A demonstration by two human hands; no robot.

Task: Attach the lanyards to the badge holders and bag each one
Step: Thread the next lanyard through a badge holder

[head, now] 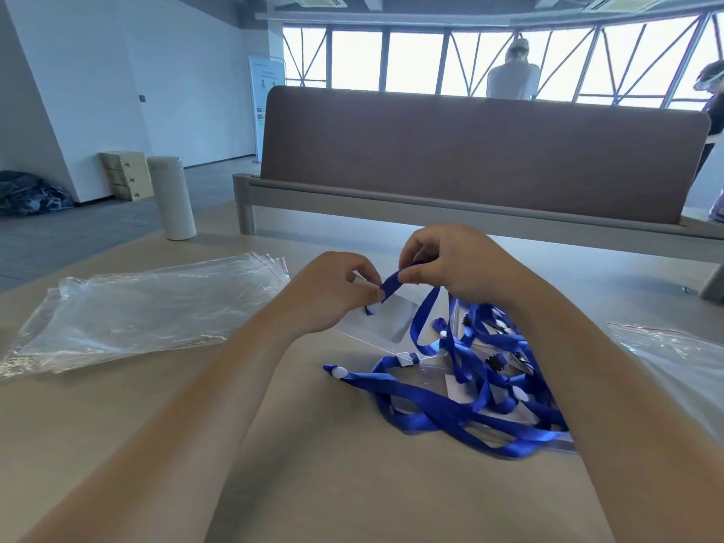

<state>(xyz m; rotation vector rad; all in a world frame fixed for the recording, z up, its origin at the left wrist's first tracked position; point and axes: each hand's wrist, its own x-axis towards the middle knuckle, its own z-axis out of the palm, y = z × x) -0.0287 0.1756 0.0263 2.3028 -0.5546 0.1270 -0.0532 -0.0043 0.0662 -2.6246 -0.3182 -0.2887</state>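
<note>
Both our hands over table (333, 484), fingers curled. Left hand (333, 291) pinches top edge of clear badge holder (391, 321), which sits tilted. Right hand (446, 264) pinches end of blue lanyard (393, 283), looped at holder's top (threaded through slot or not, we cannot tell). Tangled pile of lanyards (470, 397) just right of holder. 1 stack of clear bags (149, 307) well left. Another bag (674, 354) at right edge.

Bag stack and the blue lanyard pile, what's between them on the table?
Head view: the left hand holding a clear badge holder, its forearm crossing bare tabletop.
</note>
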